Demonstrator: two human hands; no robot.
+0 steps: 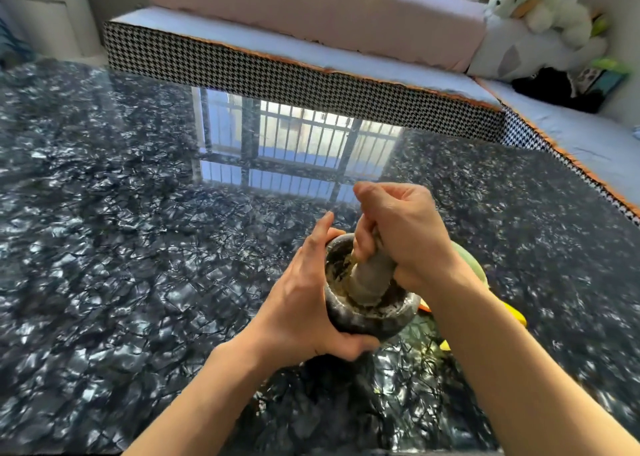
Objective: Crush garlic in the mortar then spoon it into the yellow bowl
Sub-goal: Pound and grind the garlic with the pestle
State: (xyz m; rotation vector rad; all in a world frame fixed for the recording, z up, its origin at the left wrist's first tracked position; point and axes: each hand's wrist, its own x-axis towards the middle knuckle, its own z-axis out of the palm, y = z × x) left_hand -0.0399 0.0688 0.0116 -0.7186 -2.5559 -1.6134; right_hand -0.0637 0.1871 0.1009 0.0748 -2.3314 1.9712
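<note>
A dark stone mortar stands on the glossy black marble table, just right of centre. My left hand grips its left wall, thumb under the near side and fingers round the far rim. My right hand grips the grey pestle, whose broad end sits inside the mortar on pale crushed garlic smeared over the inner wall. Behind my right wrist shows a pale green rim, and a yellow edge peeks out beside my right forearm; the rest of both is hidden.
A sofa with a houndstooth edge runs along the table's far side and right side. Plush toys lie at the top right. The tabletop mirrors a barred window. A small orange bit shows right of the mortar.
</note>
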